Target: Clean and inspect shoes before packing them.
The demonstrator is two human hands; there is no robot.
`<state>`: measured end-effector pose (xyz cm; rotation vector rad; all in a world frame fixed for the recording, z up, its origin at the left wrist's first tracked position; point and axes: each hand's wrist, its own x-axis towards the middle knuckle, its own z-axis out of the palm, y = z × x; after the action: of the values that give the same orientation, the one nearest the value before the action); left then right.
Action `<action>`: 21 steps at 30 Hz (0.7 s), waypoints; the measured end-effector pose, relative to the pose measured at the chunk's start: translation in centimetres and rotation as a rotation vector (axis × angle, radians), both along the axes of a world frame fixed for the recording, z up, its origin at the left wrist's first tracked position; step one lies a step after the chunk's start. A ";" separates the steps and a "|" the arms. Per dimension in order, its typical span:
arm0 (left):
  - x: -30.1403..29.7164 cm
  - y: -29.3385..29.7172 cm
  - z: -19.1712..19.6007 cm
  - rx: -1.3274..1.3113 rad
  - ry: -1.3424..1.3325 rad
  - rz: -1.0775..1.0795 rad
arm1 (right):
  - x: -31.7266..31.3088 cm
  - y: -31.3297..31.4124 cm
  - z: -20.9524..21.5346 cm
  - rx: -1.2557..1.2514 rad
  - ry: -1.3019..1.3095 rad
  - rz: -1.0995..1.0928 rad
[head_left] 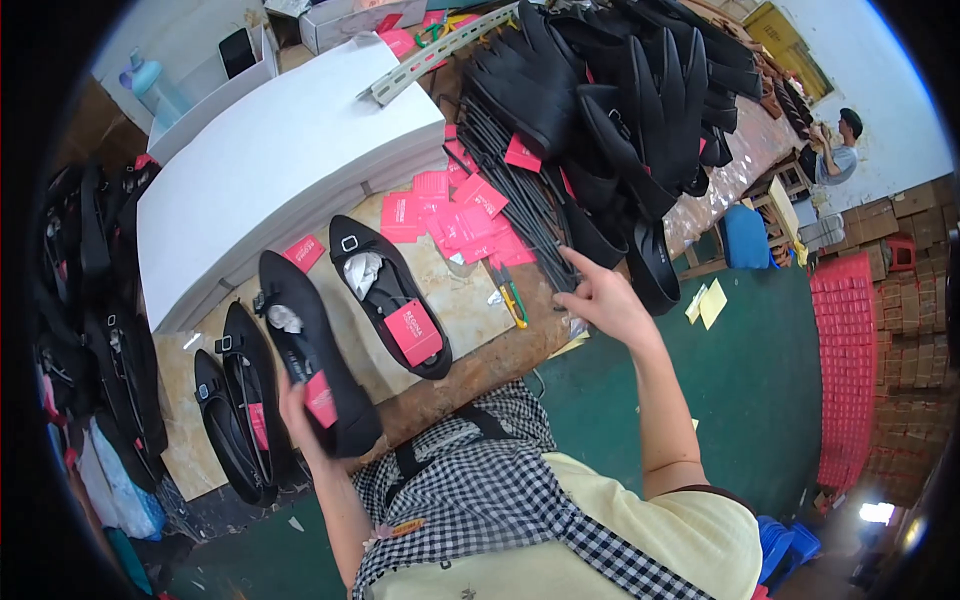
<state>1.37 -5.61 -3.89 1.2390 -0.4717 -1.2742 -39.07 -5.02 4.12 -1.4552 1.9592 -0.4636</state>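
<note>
My left hand (pixel 300 420) is slightly blurred and grips a black pointed flat shoe (pixel 335 380) by its side near the heel. White paper is stuffed in that shoe, and a pink card lies in it. To its right is another black flat shoe (pixel 375 285) with a square buckle, paper stuffing and a pink card (pixel 413 332). On its left a pair of black shoes (pixel 250 400) lies side by side. My right hand (pixel 610 305) reaches to the near ends of a bundle of thin black sticks (pixel 515 195), forefinger and thumb apart, the other fingers curled.
Pink cards (pixel 465 225) lie scattered beside a yellow cutter (pixel 513 303). A tall white paper stack (pixel 290 150) stands behind the shoes. Black shoes pile up at the back right (pixel 640 120) and far left (pixel 120 370). A person (pixel 835 150) sits far off at right.
</note>
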 end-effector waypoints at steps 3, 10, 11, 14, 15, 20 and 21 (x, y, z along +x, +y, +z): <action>-0.8 0.6 2.9 0.007 0.560 -0.258 | 1.4 0.3 0.7 -0.091 0.255 0.029; -2.0 -0.4 3.4 -0.064 0.218 -0.244 | 10.0 -0.6 5.7 -0.160 -0.195 0.190; -1.8 -0.7 2.3 -0.049 0.252 -0.302 | 12.1 -0.3 5.5 -0.256 -0.211 0.327; -2.5 -1.4 -0.2 -0.151 0.052 -0.082 | 17.0 -0.9 6.6 -0.171 -0.336 0.472; -3.0 -1.2 0.6 -0.158 0.041 -0.071 | 17.6 -1.3 6.6 -0.169 -0.359 0.500; -2.3 -0.4 2.5 -0.266 -0.028 -0.162 | 19.0 -3.0 6.2 -0.157 -0.413 0.539; -2.0 -0.4 2.4 -0.272 -0.126 -0.182 | 19.1 -3.1 6.0 -0.115 -0.453 0.550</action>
<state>-0.60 -6.02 -1.54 1.0671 -0.8374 -1.2396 -19.99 -8.11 10.12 -1.7010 1.1395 -0.5924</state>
